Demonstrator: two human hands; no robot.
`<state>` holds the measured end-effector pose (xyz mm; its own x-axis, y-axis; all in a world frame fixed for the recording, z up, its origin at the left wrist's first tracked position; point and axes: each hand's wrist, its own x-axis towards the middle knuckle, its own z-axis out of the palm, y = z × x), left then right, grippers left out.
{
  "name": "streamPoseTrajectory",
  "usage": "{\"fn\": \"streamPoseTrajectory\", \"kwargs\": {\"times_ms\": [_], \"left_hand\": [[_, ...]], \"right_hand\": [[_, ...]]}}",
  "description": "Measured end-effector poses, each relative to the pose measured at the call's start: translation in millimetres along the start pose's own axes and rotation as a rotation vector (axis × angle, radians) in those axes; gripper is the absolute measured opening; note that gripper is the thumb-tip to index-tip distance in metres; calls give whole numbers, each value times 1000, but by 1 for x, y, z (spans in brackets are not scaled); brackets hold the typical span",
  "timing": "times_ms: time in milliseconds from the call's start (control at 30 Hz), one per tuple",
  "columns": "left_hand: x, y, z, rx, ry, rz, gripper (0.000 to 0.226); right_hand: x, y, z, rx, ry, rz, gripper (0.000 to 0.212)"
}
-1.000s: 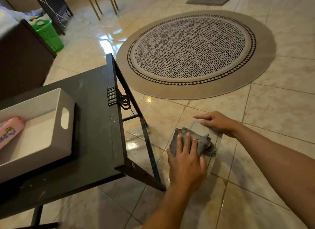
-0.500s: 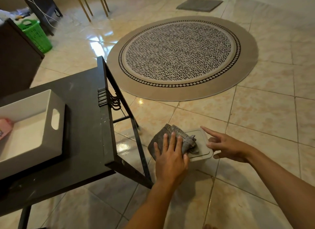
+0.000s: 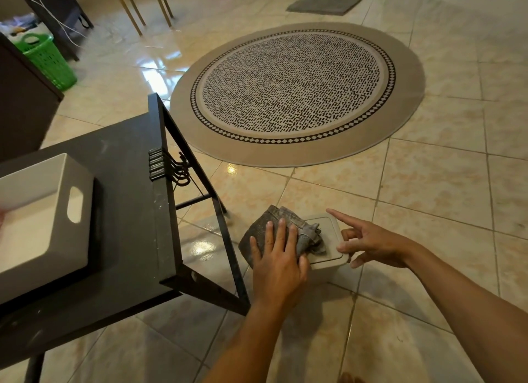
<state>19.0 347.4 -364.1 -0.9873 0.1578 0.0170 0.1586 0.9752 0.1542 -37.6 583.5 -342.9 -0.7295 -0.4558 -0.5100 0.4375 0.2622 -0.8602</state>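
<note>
Left hand [image 3: 278,258] flat, fingers straight and close together, pressing grey cloth [image 3: 261,228] onto lid of pale container [image 3: 330,235] on floor, just right of black table [image 3: 128,197]. Right hand [image 3: 371,242] touching container's right edge, forefinger straight, other fingers loosely bent.

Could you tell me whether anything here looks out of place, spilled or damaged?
Nothing is spilled or broken. The worn grey cloth under the left hand is bunched at one end on the pale lidded plastic box, which sits on the tiled floor, the right hand at its lid edge. The black table has pale edge scuffs.
</note>
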Motion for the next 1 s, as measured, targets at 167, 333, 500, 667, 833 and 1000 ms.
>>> {"fn": "streamPoseTrajectory", "kwargs": {"times_ms": [167, 333, 500, 667, 833, 1000], "left_hand": [[0, 1, 0, -7, 3, -4, 64], [-1, 3, 0, 2, 6, -9, 63], [0, -1, -2, -11, 2, 6, 64], [0, -4, -4, -27, -11, -2, 66], [4, -7, -6, -39, -30, 9, 68], [3, -9, -12, -56, -54, 17, 68]], "right_hand": [[6, -3, 19, -164, 153, -22, 64], [13, 10, 36, -267, 377, -149, 47], [12, 14, 34, -202, 350, -188, 50], [7, 11, 22, -142, 136, -147, 73], [3, 3, 12, -199, 25, -92, 98], [4, 1, 12, -142, 13, -73, 103]]}}
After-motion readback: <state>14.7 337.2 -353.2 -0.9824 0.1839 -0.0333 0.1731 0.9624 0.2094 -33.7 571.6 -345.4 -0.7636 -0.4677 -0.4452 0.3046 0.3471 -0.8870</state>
